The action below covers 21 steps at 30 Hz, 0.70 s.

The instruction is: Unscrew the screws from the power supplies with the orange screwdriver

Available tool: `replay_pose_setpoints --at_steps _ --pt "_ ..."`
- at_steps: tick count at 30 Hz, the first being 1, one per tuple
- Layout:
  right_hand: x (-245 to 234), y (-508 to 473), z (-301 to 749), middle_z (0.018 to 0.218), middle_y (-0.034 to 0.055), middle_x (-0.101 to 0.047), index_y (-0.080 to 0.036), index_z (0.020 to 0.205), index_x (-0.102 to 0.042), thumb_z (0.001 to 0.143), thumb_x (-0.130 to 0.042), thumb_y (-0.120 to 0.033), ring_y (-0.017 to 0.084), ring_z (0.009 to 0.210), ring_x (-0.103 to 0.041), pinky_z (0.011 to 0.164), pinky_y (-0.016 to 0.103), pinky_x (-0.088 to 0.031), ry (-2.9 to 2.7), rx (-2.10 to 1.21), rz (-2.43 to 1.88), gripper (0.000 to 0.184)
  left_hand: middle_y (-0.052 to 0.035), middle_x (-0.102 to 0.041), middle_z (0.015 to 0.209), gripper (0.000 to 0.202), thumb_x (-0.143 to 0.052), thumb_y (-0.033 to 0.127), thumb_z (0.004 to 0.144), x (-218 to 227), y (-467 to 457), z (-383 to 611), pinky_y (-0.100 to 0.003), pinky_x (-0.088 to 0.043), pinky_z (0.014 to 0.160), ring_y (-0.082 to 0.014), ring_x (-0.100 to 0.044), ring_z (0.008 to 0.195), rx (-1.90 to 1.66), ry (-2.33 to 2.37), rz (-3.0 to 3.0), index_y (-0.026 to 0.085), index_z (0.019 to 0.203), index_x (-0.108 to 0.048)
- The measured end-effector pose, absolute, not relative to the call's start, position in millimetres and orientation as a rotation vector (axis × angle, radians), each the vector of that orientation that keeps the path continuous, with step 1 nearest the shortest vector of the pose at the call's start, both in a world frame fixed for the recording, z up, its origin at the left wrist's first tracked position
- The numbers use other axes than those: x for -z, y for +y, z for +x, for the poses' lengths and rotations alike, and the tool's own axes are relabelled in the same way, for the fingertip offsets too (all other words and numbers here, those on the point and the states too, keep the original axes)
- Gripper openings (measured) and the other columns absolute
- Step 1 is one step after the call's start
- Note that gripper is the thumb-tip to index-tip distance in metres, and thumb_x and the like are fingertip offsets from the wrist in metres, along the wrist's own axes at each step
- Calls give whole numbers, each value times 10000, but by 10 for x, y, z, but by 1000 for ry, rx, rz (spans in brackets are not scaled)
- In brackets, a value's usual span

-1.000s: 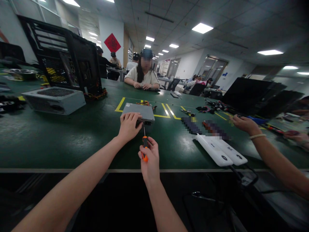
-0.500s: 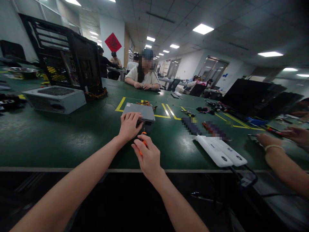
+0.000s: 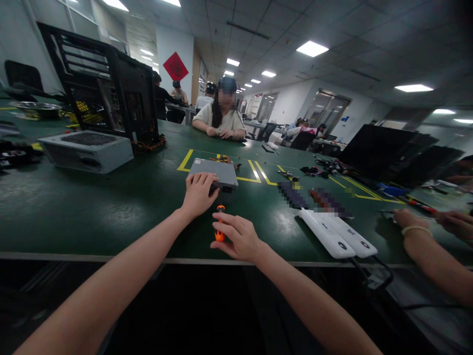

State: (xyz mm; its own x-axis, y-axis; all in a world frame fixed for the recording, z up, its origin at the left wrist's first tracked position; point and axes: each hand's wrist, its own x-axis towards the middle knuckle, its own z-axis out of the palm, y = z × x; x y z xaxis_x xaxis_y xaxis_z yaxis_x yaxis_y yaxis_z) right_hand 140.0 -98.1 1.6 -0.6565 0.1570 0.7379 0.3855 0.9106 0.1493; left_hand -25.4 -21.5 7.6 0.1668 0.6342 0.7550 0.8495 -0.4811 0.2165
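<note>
The table [image 3: 111, 212] top is smooth and dark green, a bit shiny where the lights hit it. The box [image 3: 214, 170] is dull grey metal. The screwdriver [image 3: 219, 231] has a bright orange plastic handle. The white strips [image 3: 332, 236] are glossy plastic. The big box [image 3: 86, 150] is grey metal with a mesh top. The case [image 3: 103, 93] is black metal.

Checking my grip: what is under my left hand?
The near corner of a flat grey metal box on the green table; the left hand covers its edge there.
</note>
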Motion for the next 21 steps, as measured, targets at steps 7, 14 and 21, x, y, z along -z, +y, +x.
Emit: replay_pose_setpoints --at_steps 7,14,21 --pt "4 -1020 1350 1098 145 -561 -166 1107 -428 829 -532 -374 194 1023 -576 765 294 -529 -2233 146 -446 363 -42 -578 1151 234 -512 247 786 -73 -221 -253 -428 -261 920 -246 -456 1078 1221 -1438 -2196 240 1019 -537" --pt "2 -1048 1373 1152 146 -519 -175 1150 -474 834 -537 -347 183 984 -587 761 275 -521 -2274 214 -468 365 -42 -574 1161 230 -501 249 794 -83 -230 -252 -424 -258 925 -243 -452 1086 1208 -1443 -2205 237 1022 -535" --pt "5 -1061 1375 1137 147 -543 -185 1152 -372 804 -562 -296 212 1088 -544 804 348 -526 -2106 20 -463 412 -43 -577 1163 243 -508 242 786 -74 -219 -252 -435 -259 923 -247 -455 1088 1209 -1446 -2202 246 1027 -536"
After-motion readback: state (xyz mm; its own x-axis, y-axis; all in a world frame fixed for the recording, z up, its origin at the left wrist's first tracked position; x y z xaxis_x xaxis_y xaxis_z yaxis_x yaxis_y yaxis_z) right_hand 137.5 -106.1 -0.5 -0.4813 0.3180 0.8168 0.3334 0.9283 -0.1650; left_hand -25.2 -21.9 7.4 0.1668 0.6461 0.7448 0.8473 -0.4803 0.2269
